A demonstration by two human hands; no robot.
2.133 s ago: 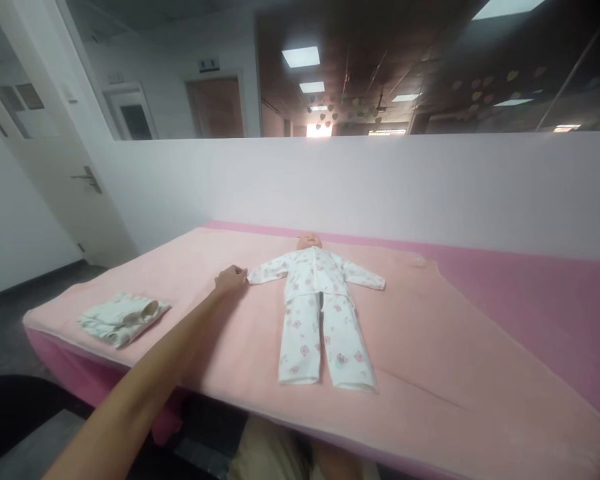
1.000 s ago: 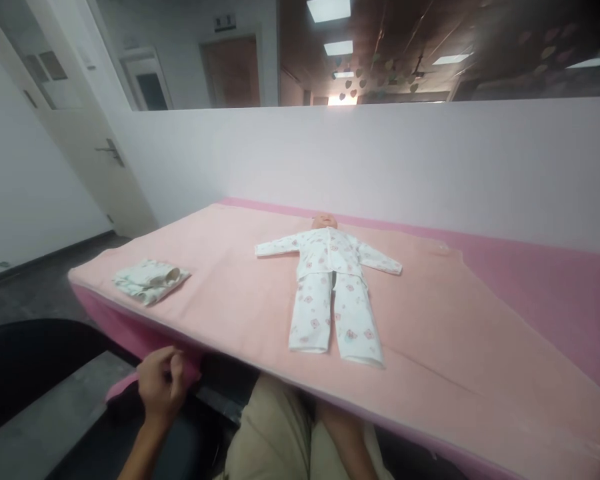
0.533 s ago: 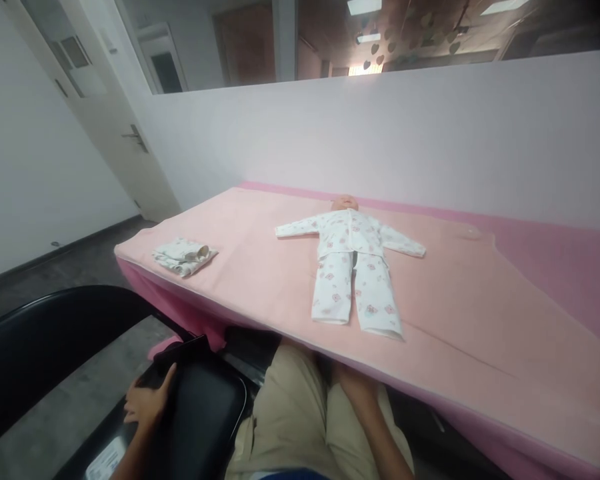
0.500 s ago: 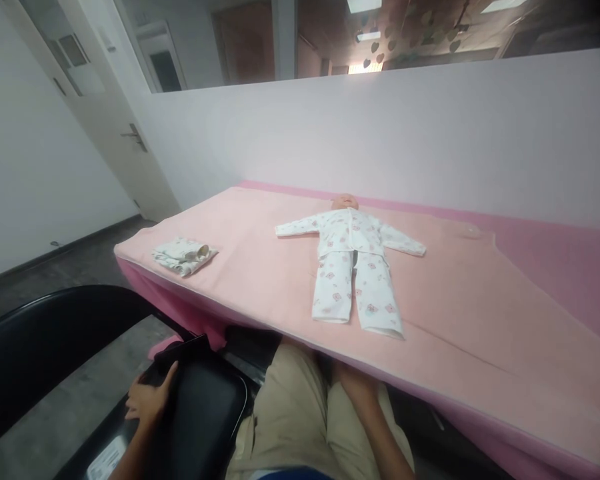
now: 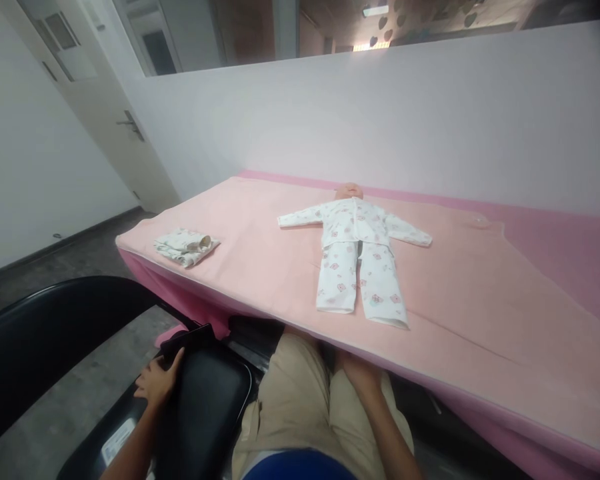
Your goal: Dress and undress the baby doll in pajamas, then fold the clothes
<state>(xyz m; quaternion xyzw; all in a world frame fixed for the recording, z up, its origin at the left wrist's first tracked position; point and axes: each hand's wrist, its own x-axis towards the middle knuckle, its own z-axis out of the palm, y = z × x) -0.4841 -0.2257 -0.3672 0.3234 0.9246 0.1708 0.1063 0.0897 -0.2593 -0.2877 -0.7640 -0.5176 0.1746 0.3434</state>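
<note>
Down at the left, over the black chair seat (image 5: 210, 390), my left hand (image 5: 157, 383) is closed around the near end of a dark flat object (image 5: 193, 339), perhaps a phone; its kind is not clear. Under the table's near edge, my right hand (image 5: 363, 370) lies against my lap between the thighs, and its fingers are hidden. On the table a doll (image 5: 350, 191) lies on its back, arms out. It wears a white patterned top (image 5: 357, 223) and matching trousers (image 5: 337, 277). Neither hand touches it.
Folded patterned baby clothes (image 5: 186, 247) lie at the table's left end. A pink cloth (image 5: 260, 253) covers the table, which stands against a white wall (image 5: 380, 120). The black chair back (image 5: 80, 313) curves at left. A door (image 5: 125, 133) is beyond.
The view has tilted slightly down, so the wall and doll sit a little higher. My left hand still holds the dark object, and the right stays in my lap. The doll and clothes have not moved.
</note>
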